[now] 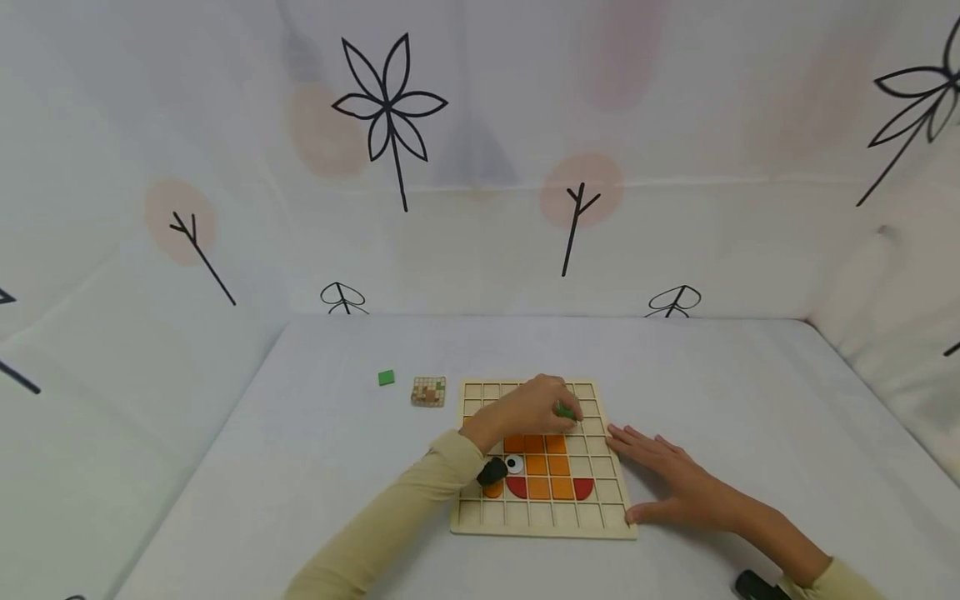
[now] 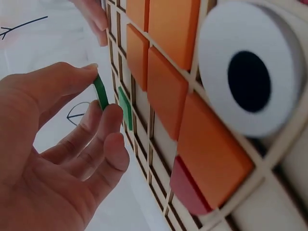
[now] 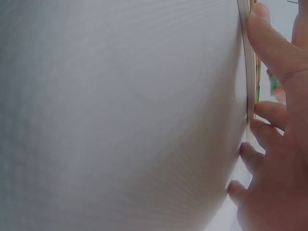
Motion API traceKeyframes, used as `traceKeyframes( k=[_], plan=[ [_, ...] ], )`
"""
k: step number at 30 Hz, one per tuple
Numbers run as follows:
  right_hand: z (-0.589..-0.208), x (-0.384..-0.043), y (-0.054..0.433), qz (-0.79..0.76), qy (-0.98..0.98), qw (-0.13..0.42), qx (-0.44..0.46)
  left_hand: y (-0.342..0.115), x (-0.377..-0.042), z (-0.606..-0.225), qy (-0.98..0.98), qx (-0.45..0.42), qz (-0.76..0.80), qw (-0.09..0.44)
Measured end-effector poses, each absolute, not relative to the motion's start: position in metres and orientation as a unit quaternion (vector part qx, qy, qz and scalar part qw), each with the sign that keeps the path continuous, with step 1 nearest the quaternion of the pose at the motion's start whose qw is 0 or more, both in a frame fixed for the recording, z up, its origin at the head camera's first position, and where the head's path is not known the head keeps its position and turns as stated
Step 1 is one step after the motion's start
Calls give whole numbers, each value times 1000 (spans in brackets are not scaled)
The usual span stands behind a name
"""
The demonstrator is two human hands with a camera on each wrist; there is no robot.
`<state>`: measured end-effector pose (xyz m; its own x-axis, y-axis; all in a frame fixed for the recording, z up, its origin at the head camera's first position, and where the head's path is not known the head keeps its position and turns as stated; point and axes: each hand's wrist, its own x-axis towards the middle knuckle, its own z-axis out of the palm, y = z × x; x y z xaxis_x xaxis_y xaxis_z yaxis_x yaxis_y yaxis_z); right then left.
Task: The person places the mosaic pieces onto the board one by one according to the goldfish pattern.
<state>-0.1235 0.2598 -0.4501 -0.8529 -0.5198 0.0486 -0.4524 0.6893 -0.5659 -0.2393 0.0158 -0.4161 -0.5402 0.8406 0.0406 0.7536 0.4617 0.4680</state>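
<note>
Over the upper right part of the wooden grid board (image 1: 525,518), my left hand (image 1: 525,408) pinches a thin green tile (image 2: 100,91) between thumb and fingertips. Just beside that tile, another green piece (image 2: 124,107) sits in the grid. Orange tiles (image 1: 536,466) fill several cells, with a round eye piece (image 1: 513,464) at their left and red curved pieces (image 1: 582,489) lower down. The left forearm covers part of the board's left side. Fingers spread, my right hand (image 1: 675,487) rests on the table against the board's right edge, thumb at the lower right corner.
Left of the board lies a small card with a coloured grid pattern (image 1: 428,392). Farther left is a loose green square tile (image 1: 386,377). A white cloth (image 1: 300,467) covers the table, and a printed curtain (image 1: 480,242) hangs behind it.
</note>
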Motion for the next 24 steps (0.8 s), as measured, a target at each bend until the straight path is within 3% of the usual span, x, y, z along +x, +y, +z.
traceKeyframes(
  k=[24],
  plan=[
    [-453, -123, 261, -301, 912, 46, -275, 32, -233, -425, 881, 416, 202, 95]
  ],
)
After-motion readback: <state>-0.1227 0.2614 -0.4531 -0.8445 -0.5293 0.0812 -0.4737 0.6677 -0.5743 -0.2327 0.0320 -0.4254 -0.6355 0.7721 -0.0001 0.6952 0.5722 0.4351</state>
